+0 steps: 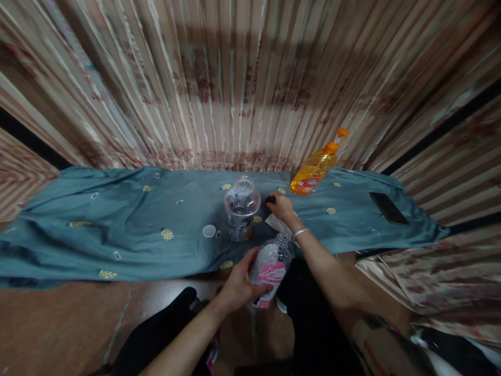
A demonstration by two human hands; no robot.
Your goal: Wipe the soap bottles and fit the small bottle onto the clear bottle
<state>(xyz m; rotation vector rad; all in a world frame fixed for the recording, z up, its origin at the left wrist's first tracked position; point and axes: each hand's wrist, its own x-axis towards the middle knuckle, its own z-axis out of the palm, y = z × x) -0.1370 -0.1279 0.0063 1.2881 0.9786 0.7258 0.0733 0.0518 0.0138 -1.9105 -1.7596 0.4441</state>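
My left hand (243, 284) is wrapped round a clear plastic bottle (270, 269) with a pink and white label. The bottle leans to the right in front of the cloth's near edge, and its neck has no cap on it. Between the fingertips of my right hand (282, 207) is a small black cap (270, 199), just over the cloth. A white tissue (278, 223) lies partly beneath that hand. Left of it stands a clear plastic cup (239, 222) with a domed lid (244, 189); how full the cup is I cannot tell.
The teal patterned cloth (129, 219) covers a narrow table. A yellow pump bottle (313, 172) stands at the back right, and a black phone (389, 208) lies farther right. Beside the cup is a small round translucent disc (209, 231). Pleated curtains (242, 83) close off the back and sides.
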